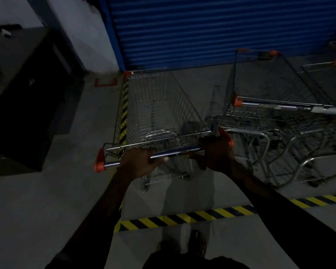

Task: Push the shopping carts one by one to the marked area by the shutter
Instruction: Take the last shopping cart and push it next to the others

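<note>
A wire shopping cart (163, 105) with orange corner caps stands in front of me, nose toward the blue shutter (211, 30). My left hand (139, 164) grips the left part of its chrome handle bar (180, 151), and my right hand (216, 152) grips the right end. The cart sits inside the area bounded by yellow-and-black floor tape (182, 217), with a second tape strip (124, 109) along its left side.
A second cart (279, 113) is parked close on the right, and a third cart (326, 70) shows beyond it. A dark cabinet (23, 105) stands at the left beside a white pillar (81, 30). My feet (182, 247) are just behind the tape line.
</note>
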`<act>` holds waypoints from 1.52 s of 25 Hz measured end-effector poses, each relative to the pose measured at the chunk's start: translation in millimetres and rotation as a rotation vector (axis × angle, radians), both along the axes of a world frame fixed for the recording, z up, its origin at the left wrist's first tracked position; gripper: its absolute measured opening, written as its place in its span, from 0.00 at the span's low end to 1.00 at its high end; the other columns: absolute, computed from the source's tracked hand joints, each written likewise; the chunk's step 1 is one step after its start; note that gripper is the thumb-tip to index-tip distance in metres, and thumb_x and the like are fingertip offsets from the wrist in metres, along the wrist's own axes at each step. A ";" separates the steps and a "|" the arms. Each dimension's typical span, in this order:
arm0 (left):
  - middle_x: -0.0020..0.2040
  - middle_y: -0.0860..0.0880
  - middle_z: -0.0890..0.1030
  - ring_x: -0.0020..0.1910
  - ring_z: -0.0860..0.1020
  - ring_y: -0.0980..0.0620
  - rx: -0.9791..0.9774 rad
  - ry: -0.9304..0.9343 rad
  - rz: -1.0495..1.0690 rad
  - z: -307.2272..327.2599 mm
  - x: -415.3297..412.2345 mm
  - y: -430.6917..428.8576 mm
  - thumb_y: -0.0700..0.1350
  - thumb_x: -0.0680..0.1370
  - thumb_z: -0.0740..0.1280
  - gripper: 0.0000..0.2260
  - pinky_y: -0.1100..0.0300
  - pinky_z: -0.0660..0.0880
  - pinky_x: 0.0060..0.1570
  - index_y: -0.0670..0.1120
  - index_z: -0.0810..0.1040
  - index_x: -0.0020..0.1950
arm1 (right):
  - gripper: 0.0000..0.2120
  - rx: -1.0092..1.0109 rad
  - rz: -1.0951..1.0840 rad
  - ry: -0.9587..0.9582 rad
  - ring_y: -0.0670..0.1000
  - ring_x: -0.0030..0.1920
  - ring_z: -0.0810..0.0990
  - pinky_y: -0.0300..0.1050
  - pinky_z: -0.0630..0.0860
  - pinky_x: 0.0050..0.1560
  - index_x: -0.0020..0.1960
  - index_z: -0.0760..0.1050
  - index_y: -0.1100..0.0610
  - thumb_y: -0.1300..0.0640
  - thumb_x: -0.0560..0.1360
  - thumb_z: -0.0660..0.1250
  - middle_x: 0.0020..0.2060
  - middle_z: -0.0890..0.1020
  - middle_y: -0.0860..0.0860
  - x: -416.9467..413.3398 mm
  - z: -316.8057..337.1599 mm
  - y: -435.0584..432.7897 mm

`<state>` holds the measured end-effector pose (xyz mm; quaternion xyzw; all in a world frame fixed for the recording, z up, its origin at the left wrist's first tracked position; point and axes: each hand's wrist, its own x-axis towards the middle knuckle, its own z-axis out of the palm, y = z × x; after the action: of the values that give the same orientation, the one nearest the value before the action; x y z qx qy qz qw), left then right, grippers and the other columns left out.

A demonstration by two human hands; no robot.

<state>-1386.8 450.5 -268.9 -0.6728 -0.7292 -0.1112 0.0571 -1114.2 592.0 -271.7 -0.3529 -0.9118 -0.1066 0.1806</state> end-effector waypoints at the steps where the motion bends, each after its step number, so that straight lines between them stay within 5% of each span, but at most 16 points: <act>1: 0.31 0.52 0.81 0.33 0.81 0.53 -0.010 -0.012 0.001 -1.0 -0.1 -1.6 0.78 0.75 0.52 0.30 0.59 0.77 0.35 0.54 0.79 0.44 | 0.33 -0.010 0.001 0.005 0.56 0.43 0.84 0.63 0.66 0.72 0.43 0.80 0.51 0.22 0.74 0.56 0.35 0.83 0.51 0.4 0.7 -1.4; 9: 0.42 0.53 0.85 0.44 0.84 0.50 -0.082 -0.099 -0.049 -4.1 -19.8 -6.8 0.80 0.72 0.51 0.32 0.53 0.80 0.45 0.57 0.80 0.50 | 0.40 -0.103 -0.094 -0.079 0.54 0.47 0.84 0.62 0.57 0.76 0.44 0.78 0.50 0.18 0.71 0.45 0.38 0.84 0.49 -11.4 0.7 -20.7; 16: 0.45 0.52 0.86 0.47 0.84 0.49 -0.112 -0.073 -0.072 -6.3 -27.5 -14.9 0.81 0.72 0.49 0.35 0.54 0.80 0.48 0.57 0.81 0.52 | 0.43 -0.235 -0.129 -0.060 0.56 0.48 0.82 0.57 0.71 0.65 0.45 0.76 0.51 0.15 0.68 0.43 0.40 0.82 0.51 -15.2 -8.6 -35.7; 23: 0.42 0.52 0.85 0.45 0.84 0.50 -0.089 -0.073 -0.099 -5.4 -31.0 -15.7 0.79 0.74 0.53 0.29 0.55 0.80 0.46 0.58 0.80 0.50 | 0.47 -0.172 -0.121 -0.029 0.58 0.49 0.83 0.56 0.71 0.66 0.49 0.80 0.53 0.16 0.69 0.41 0.42 0.84 0.54 -16.5 -3.9 -40.8; 29: 0.45 0.53 0.85 0.49 0.83 0.51 -0.088 -0.078 -0.094 1.0 -24.9 -18.7 0.77 0.75 0.56 0.27 0.58 0.77 0.46 0.58 0.80 0.54 | 0.34 -0.110 -0.045 0.079 0.56 0.44 0.84 0.61 0.68 0.68 0.43 0.81 0.53 0.22 0.73 0.58 0.37 0.84 0.52 -11.0 -9.5 -42.0; 33: 0.50 0.55 0.82 0.52 0.81 0.50 0.088 -0.130 -0.129 5.5 -1.5 -15.0 0.73 0.78 0.57 0.24 0.57 0.73 0.48 0.55 0.80 0.55 | 0.33 -0.153 0.048 0.079 0.58 0.58 0.80 0.69 0.60 0.73 0.57 0.81 0.53 0.26 0.75 0.58 0.52 0.84 0.53 5.3 -19.5 -30.5; 38: 0.55 0.54 0.80 0.55 0.78 0.47 0.272 -0.158 -0.059 19.0 115.1 30.0 0.61 0.78 0.68 0.16 0.48 0.73 0.54 0.54 0.79 0.60 | 0.32 -0.146 0.191 0.274 0.60 0.66 0.73 0.56 0.68 0.65 0.71 0.74 0.58 0.36 0.77 0.67 0.65 0.77 0.56 83.2 -11.8 -9.1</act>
<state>-1271.7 480.5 -249.9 -0.6691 -0.6895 -0.2632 0.0868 -1031.1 583.0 -283.5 -0.2882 -0.9134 0.0268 0.2862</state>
